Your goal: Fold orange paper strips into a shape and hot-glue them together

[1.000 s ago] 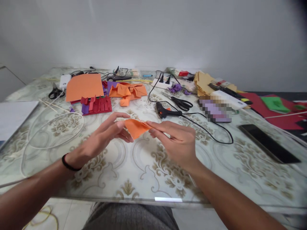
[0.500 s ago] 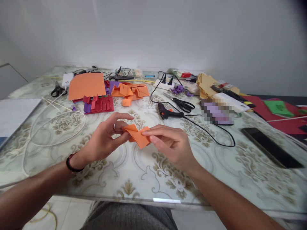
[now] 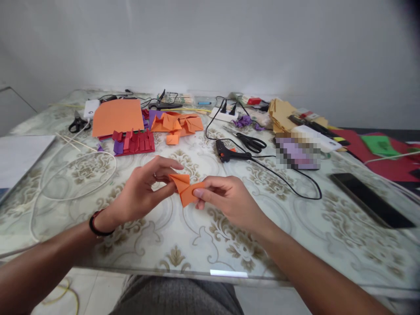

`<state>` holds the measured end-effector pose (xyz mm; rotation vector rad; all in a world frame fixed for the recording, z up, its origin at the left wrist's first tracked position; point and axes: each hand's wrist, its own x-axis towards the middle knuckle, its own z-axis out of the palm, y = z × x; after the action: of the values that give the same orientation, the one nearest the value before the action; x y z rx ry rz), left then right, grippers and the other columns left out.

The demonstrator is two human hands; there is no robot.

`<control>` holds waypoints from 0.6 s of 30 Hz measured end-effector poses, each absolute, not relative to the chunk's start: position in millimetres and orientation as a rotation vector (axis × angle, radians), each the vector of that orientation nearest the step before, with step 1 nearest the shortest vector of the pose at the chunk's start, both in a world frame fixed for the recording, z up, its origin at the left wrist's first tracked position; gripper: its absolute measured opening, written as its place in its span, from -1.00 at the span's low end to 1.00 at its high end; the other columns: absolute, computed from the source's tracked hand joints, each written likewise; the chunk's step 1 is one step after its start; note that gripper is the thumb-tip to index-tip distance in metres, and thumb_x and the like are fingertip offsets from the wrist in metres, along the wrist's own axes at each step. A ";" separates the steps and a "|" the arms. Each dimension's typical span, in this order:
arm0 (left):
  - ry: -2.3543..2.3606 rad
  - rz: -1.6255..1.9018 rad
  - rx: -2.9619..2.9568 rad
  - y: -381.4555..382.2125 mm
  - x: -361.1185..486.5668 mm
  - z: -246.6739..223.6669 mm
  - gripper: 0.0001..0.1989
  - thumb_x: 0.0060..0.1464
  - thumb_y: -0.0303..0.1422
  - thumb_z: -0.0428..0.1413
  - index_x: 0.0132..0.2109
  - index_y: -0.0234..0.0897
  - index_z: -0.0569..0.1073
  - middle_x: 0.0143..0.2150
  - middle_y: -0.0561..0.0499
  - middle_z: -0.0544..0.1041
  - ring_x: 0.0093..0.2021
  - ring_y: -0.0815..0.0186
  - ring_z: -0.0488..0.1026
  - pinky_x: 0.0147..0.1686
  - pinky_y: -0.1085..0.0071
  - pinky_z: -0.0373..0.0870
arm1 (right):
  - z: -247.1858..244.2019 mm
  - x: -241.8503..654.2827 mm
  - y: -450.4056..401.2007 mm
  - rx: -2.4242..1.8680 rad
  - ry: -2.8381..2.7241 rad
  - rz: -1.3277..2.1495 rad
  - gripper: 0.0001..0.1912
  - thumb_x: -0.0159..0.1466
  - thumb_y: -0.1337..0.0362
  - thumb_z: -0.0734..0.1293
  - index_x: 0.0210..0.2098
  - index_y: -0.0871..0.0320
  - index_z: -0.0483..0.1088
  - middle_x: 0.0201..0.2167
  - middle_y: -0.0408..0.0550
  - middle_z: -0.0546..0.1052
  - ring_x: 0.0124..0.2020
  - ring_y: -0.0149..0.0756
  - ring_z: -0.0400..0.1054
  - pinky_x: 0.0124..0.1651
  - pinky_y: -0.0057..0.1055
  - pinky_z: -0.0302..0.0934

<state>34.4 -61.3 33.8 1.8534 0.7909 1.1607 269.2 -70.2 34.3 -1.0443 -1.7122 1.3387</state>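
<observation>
Between my hands is a small folded piece of orange paper (image 3: pixel 188 195), with creased flaps. My left hand (image 3: pixel 144 183) pinches its left end, the thumb in front and the other fingers partly hidden behind. With thumb and fingers, my right hand (image 3: pixel 229 197) grips the right end. Farther back lie more folded orange paper pieces (image 3: pixel 190 124), with a small orange square (image 3: pixel 172 139) in front of them. To their left are red folded paper strips (image 3: pixel 141 141) and a flat orange sheet (image 3: pixel 118 117).
A black glue gun (image 3: pixel 229 152) and black-handled scissors (image 3: pixel 252 142) lie beyond my right hand, with a cable curving around. A dark phone (image 3: pixel 370 199) rests at the right. A power strip (image 3: pixel 223 114) stands at the back. A white cable (image 3: pixel 74 197) loops at the left.
The right end of the folded orange paper has turned, and my right hand has shifted its grip, its thumb now across the front. My left hand stays nearly in place.
</observation>
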 end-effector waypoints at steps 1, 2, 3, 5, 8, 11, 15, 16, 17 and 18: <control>0.791 1.136 1.837 -60.5 34.4 34.3 -0.77 0.25 -0.40 0.22 0.05 -0.20 0.53 -0.04 -0.08 0.63 -0.10 0.29 0.62 -0.10 0.43 0.56 | 34.2 268.8 -70.7 -1.035 -1.724 1.309 -0.71 0.32 0.12 0.43 -0.42 0.18 0.54 -0.55 -0.09 0.58 -0.47 -0.33 0.47 -0.37 -0.41 0.31; 0.796 1.098 1.827 -59.5 34.3 35.1 -0.80 0.26 -0.37 0.22 0.02 -0.22 0.55 -0.06 -0.08 0.64 -0.11 0.29 0.62 -0.11 0.43 0.56 | 34.1 268.4 -71.2 -1.030 -1.744 1.264 -0.71 0.33 0.13 0.43 -0.44 0.18 0.54 -0.55 -0.09 0.58 -0.47 -0.33 0.47 -0.37 -0.41 0.30; 0.803 1.051 1.825 -58.6 34.1 36.0 -0.83 0.27 -0.35 0.21 -0.02 -0.23 0.58 -0.10 -0.08 0.65 -0.13 0.28 0.61 -0.13 0.42 0.56 | 34.0 268.2 -71.7 -1.026 -1.768 1.203 -0.71 0.33 0.15 0.43 -0.45 0.18 0.54 -0.54 -0.09 0.58 -0.47 -0.33 0.46 -0.38 -0.41 0.30; 0.814 0.956 1.837 -57.0 33.5 38.0 -0.84 0.28 -0.30 0.20 -0.08 -0.26 0.61 -0.18 -0.09 0.66 -0.19 0.27 0.61 -0.18 0.40 0.56 | 33.8 268.1 -72.6 -0.997 -1.822 1.049 -0.76 0.34 0.18 0.43 -0.42 0.16 0.57 -0.51 -0.09 0.59 -0.47 -0.34 0.45 -0.38 -0.41 0.29; 0.809 0.882 1.908 -55.7 32.0 41.0 -0.85 0.28 -0.31 0.21 -0.12 -0.27 0.64 -0.23 -0.08 0.66 -0.24 0.26 0.59 -0.19 0.37 0.55 | 33.9 268.4 -74.2 -0.905 -1.867 0.849 -0.89 0.33 0.27 0.44 -0.32 0.11 0.62 -0.40 -0.09 0.64 -0.40 -0.32 0.49 -0.32 -0.39 0.31; 0.768 0.887 2.011 -56.6 30.7 44.7 -0.87 0.27 -0.36 0.20 -0.11 -0.24 0.64 -0.22 -0.07 0.66 -0.24 0.27 0.58 -0.18 0.38 0.52 | 34.5 268.2 -75.6 -0.854 -1.879 0.776 -0.92 0.33 0.31 0.44 -0.28 0.09 0.63 -0.37 -0.09 0.65 -0.38 -0.31 0.51 -0.29 -0.37 0.34; 0.787 0.851 2.156 -60.7 30.6 49.5 -0.85 0.27 -0.41 0.15 -0.09 -0.22 0.62 -0.24 -0.05 0.65 -0.28 0.28 0.56 -0.22 0.38 0.50 | 35.4 268.1 -75.4 -0.896 -1.877 0.858 -0.90 0.34 0.27 0.43 -0.30 0.10 0.62 -0.40 -0.09 0.63 -0.40 -0.31 0.49 -0.33 -0.37 0.33; 0.798 0.856 2.189 -61.8 30.7 49.9 -0.83 0.26 -0.43 0.15 -0.07 -0.22 0.61 -0.23 -0.05 0.65 -0.26 0.27 0.57 -0.21 0.38 0.50 | 35.5 268.2 -74.9 -0.924 -1.875 0.906 -0.88 0.34 0.25 0.43 -0.31 0.11 0.62 -0.41 -0.08 0.62 -0.41 -0.32 0.48 -0.35 -0.38 0.32; 0.799 0.880 2.210 -62.7 30.6 49.8 -0.80 0.24 -0.46 0.15 -0.03 -0.21 0.59 -0.19 -0.06 0.65 -0.23 0.26 0.58 -0.18 0.37 0.52 | 35.6 268.5 -74.3 -0.951 -1.873 0.965 -0.86 0.34 0.24 0.43 -0.32 0.12 0.61 -0.43 -0.09 0.61 -0.42 -0.33 0.46 -0.37 -0.39 0.30; 0.792 0.921 2.224 -63.5 30.4 49.3 -0.73 0.22 -0.48 0.16 0.04 -0.21 0.56 -0.14 -0.08 0.65 -0.18 0.25 0.60 -0.14 0.35 0.53 | 35.5 268.8 -73.6 -0.979 -1.869 1.033 -0.85 0.34 0.23 0.43 -0.33 0.14 0.61 -0.44 -0.09 0.60 -0.44 -0.34 0.46 -0.38 -0.40 0.30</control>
<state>30.4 -63.5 49.3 2.2240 0.7925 0.9214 268.8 -73.6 35.5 -0.9787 -1.8689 1.0334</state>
